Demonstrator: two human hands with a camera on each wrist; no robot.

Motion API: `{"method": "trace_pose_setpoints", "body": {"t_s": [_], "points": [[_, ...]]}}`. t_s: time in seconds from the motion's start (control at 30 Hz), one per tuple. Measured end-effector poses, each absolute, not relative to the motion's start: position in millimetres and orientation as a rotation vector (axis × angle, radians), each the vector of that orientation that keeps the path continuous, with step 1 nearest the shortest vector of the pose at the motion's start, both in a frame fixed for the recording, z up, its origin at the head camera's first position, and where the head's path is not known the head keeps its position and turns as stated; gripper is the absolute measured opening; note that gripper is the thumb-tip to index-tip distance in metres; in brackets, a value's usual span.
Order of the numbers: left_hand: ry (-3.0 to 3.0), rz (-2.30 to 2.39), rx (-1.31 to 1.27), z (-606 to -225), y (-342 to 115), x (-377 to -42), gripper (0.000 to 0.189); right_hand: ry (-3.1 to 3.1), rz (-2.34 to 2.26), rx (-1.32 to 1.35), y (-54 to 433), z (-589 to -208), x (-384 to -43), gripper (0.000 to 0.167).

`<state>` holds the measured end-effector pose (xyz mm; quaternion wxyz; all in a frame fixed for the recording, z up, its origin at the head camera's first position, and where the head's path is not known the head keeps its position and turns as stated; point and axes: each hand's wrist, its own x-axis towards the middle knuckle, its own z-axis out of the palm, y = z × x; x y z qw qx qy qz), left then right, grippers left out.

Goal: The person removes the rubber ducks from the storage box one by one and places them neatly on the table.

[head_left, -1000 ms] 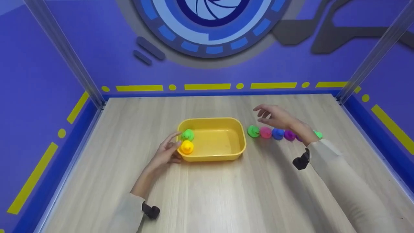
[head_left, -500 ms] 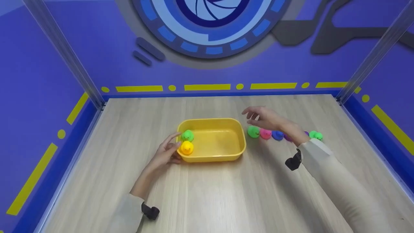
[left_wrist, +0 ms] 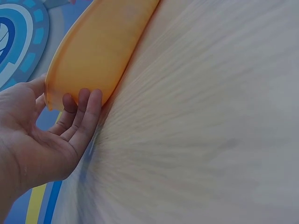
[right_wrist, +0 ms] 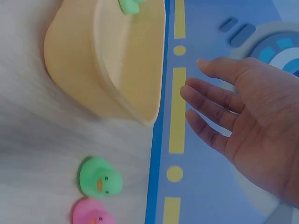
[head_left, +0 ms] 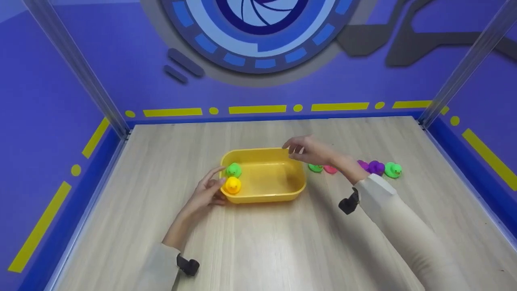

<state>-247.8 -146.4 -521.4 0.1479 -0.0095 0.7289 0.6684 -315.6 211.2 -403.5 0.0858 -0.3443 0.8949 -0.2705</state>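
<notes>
A yellow plastic tub (head_left: pixel 266 198) sits on the table with a green rubber duck (head_left: pixel 233 170) and a yellow rubber duck (head_left: pixel 233 185) at its left end. My left hand (head_left: pixel 207 190) holds that end, fingers against the outer wall (left_wrist: pixel 93 51) and thumb at the rim. My right hand (head_left: pixel 311 150) hovers over the tub's far right corner with relaxed fingers and nothing in them, as the right wrist view also shows. Right of the tub, a green duck (right_wrist: pixel 99 177) and a pink duck (right_wrist: pixel 92 213) stand close together, partly behind my right hand in the head view.
Further right along the same row are a purple duck (head_left: pixel 376 167) and another green duck (head_left: pixel 393 169); my right forearm covers part of the row. Blue-purple panels (head_left: pixel 266 95) wall in the wooden table (head_left: pixel 258 242) at the back and both sides.
My right hand has moved left from above the duck row to the tub's far right corner, uncovering ducks at the row's right end. The left hand has stayed at the tub.
</notes>
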Motion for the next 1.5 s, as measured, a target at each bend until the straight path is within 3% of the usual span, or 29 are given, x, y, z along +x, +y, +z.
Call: {"method": "trace_pose_setpoints", "body": {"t_s": [0.7, 1.03, 1.5], "points": [[2.107, 1.898, -0.002, -522.9, -147.0, -247.1, 0.051, 2.572, -0.736, -1.057, 153.8, -420.8, -334.4, 0.026], [2.085, 1.918, -0.021, -522.9, -146.5, -247.3, 0.051, 2.492, -0.724, -0.891, 119.7, -445.1, -345.8, 0.042], [2.119, 1.895, 0.035, -525.3, -147.5, -248.6, 0.054, 2.47, -0.722, -0.889, 78.3, -466.2, -345.5, 0.045]]}}
